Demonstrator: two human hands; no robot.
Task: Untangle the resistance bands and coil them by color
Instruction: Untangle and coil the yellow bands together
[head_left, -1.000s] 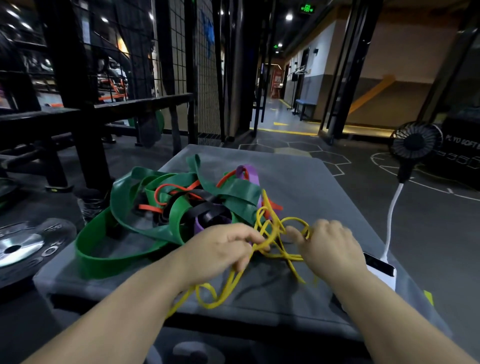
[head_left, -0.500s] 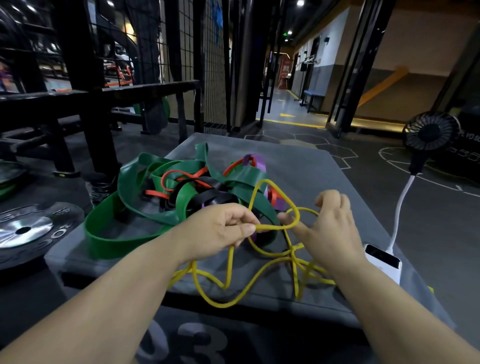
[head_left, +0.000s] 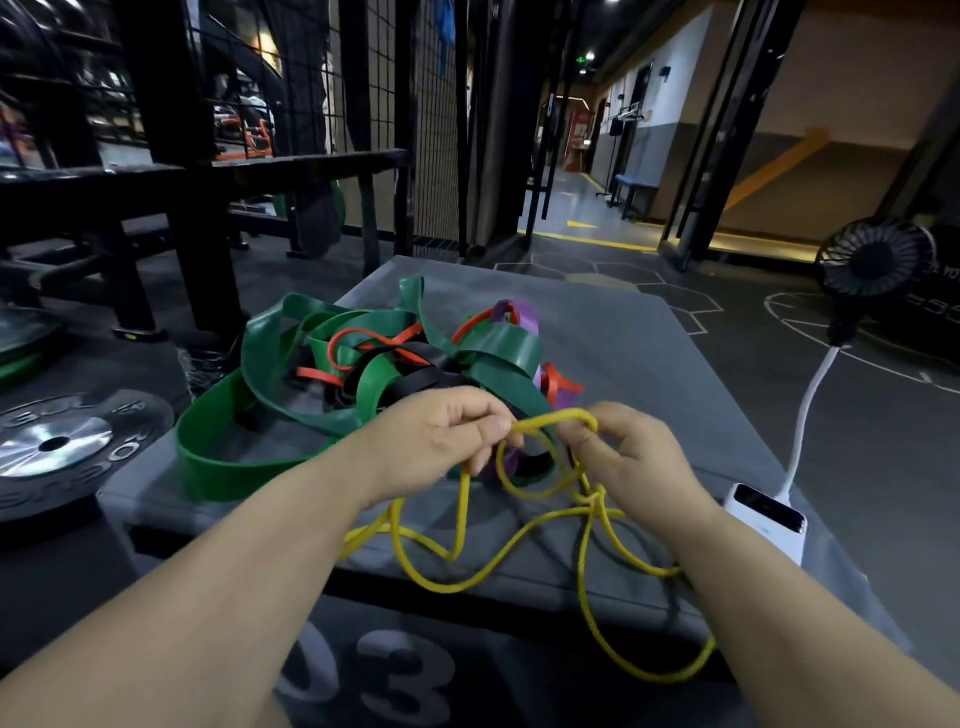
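So in the last second the yellow band (head_left: 545, 418) went from a wad bunched against the pile (head_left: 374, 374) to mostly pulled loose. Long loops of it now trail toward the near edge of the box (head_left: 623, 353) and hang over it. It looks nearly free of the green, red, black and purple mess, which sits on the far left of the box. There's a little knot (head_left: 595, 500) under the right hand, so I'd say it isn't ready to coil yet. The hands have also closed in on each other. The left hand (head_left: 447, 436) has curled fingers pinching one side of a raised loop, and the right hand (head_left: 623, 457) pinches the other side between thumb and forefinger. Both forearms reach in from the near side, palms down.
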